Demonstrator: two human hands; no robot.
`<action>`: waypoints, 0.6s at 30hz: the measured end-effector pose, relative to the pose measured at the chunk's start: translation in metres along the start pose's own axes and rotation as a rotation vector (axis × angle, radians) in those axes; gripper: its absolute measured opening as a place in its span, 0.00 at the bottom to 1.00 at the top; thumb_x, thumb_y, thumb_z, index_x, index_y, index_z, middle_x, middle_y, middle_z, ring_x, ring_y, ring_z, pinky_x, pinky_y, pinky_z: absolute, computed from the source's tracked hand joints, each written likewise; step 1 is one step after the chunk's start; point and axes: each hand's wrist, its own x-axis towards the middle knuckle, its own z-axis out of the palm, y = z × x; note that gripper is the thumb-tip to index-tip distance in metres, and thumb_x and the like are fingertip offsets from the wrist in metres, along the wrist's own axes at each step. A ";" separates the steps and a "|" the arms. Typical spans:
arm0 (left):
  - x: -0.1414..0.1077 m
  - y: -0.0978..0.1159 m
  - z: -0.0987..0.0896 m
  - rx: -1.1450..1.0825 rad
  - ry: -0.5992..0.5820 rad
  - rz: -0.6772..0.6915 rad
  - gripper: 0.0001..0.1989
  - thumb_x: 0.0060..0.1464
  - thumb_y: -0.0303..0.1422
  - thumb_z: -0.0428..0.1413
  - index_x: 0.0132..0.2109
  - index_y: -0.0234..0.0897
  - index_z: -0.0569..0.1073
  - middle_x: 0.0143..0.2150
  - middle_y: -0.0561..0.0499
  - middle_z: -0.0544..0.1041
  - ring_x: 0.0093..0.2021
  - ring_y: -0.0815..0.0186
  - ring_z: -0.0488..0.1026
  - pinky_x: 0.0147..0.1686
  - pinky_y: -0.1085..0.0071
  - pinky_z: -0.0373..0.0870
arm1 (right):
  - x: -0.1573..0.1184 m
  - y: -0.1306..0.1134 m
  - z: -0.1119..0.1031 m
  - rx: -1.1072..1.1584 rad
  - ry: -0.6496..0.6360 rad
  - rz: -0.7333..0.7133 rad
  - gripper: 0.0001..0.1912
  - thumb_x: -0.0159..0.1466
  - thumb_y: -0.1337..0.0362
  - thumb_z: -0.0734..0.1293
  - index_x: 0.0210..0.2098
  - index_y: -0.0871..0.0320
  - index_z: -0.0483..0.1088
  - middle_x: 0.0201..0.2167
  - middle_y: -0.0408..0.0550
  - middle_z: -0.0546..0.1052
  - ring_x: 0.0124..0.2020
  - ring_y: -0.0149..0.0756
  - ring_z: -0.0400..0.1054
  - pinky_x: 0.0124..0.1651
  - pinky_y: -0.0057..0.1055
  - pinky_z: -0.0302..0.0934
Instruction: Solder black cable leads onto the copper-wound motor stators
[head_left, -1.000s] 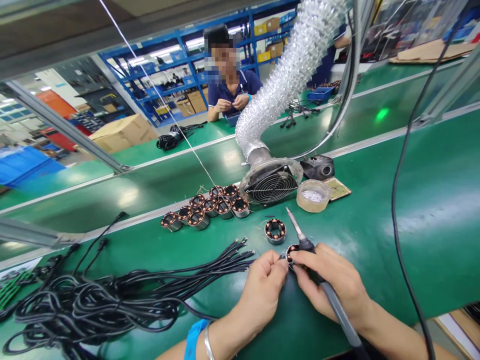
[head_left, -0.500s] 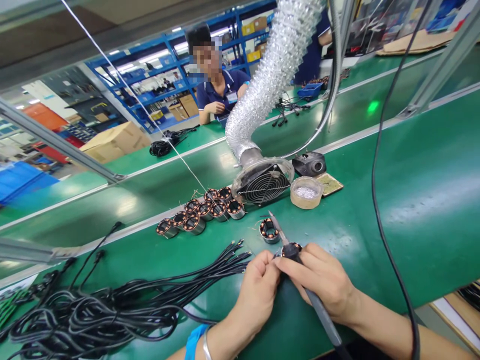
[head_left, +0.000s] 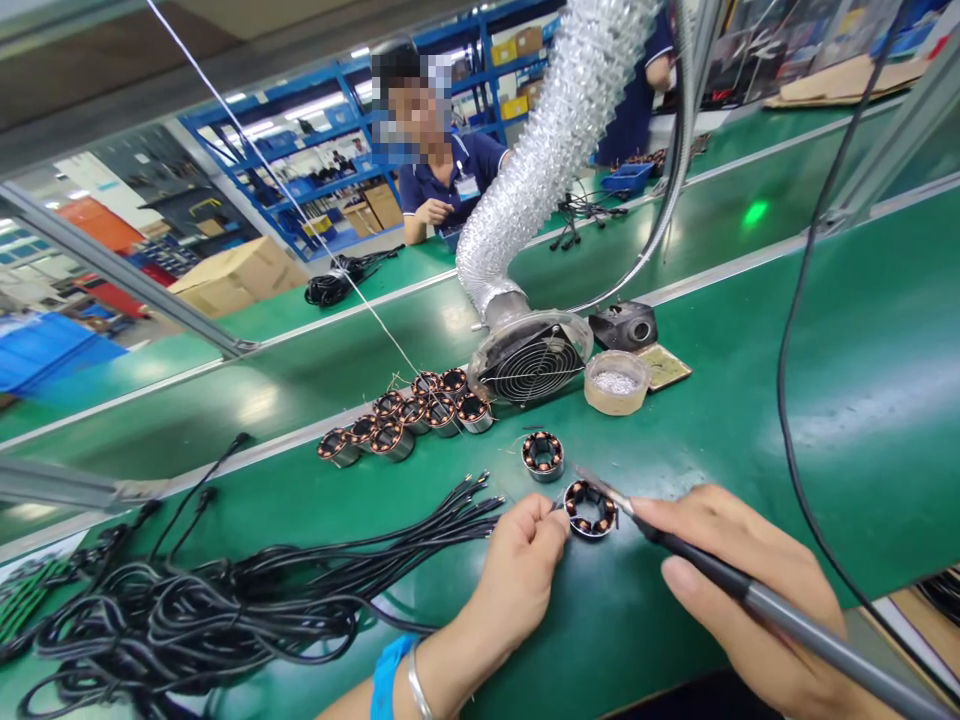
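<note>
Left grip (head_left: 521, 572): nearer, pinched closed at ring's left edge; contents unclear
Right grip (head_left: 757, 585): wrapped round soldering iron (head_left: 739, 582), axis lower right–upper left
Wound ring (head_left: 581, 523): between grips

Soldering iron (head_left: 694, 553) out, tip right by a copper-wound ring (head_left: 579, 522)
My right hand (head_left: 757, 580)'s got the iron, left hand (head_left: 521, 565)'s pinched beside the ring, messy heap of black cables (head_left: 217, 605) further left on the desk (head_left: 750, 400).

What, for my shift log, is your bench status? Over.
Left hand pinched at ring. Right hand holding iron, tip near ring's far edge. Second ring close behind.
</note>
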 end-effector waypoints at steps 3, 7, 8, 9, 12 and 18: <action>0.002 0.001 -0.001 0.023 -0.013 -0.001 0.21 0.52 0.49 0.57 0.27 0.39 0.59 0.18 0.63 0.53 0.18 0.76 0.44 0.19 0.76 0.41 | -0.001 -0.003 -0.010 0.014 -0.033 0.039 0.14 0.65 0.70 0.62 0.49 0.55 0.71 0.27 0.43 0.72 0.23 0.30 0.67 0.23 0.26 0.63; 0.003 0.001 -0.003 0.021 -0.026 0.005 0.21 0.52 0.49 0.57 0.27 0.39 0.59 0.18 0.63 0.52 0.18 0.76 0.44 0.19 0.76 0.41 | -0.002 -0.003 -0.008 0.004 -0.005 0.078 0.11 0.63 0.69 0.63 0.44 0.54 0.71 0.27 0.43 0.74 0.22 0.31 0.67 0.21 0.27 0.62; 0.003 0.001 -0.003 0.021 -0.030 0.008 0.21 0.52 0.49 0.57 0.27 0.39 0.59 0.18 0.63 0.52 0.18 0.76 0.44 0.19 0.76 0.41 | -0.002 -0.003 -0.007 0.010 0.002 0.082 0.10 0.64 0.69 0.63 0.43 0.54 0.71 0.26 0.42 0.74 0.22 0.31 0.66 0.21 0.27 0.61; 0.003 0.002 -0.003 0.024 -0.034 0.010 0.22 0.52 0.50 0.57 0.27 0.39 0.59 0.18 0.63 0.52 0.18 0.76 0.44 0.19 0.76 0.41 | -0.002 -0.003 -0.006 0.015 0.000 0.083 0.10 0.64 0.69 0.63 0.43 0.54 0.71 0.26 0.42 0.73 0.22 0.31 0.66 0.21 0.27 0.61; 0.002 0.002 -0.003 0.040 -0.042 0.012 0.21 0.52 0.50 0.56 0.27 0.39 0.59 0.18 0.63 0.52 0.18 0.76 0.44 0.19 0.76 0.41 | 0.001 -0.006 -0.006 0.026 -0.030 0.054 0.11 0.63 0.70 0.63 0.44 0.55 0.71 0.26 0.42 0.73 0.22 0.31 0.66 0.21 0.26 0.62; 0.003 0.003 -0.002 0.052 -0.049 0.019 0.21 0.52 0.49 0.56 0.27 0.39 0.59 0.18 0.63 0.52 0.18 0.76 0.44 0.19 0.76 0.41 | 0.004 -0.013 -0.002 0.050 -0.025 0.045 0.10 0.63 0.70 0.62 0.43 0.55 0.71 0.22 0.41 0.68 0.19 0.29 0.64 0.21 0.27 0.59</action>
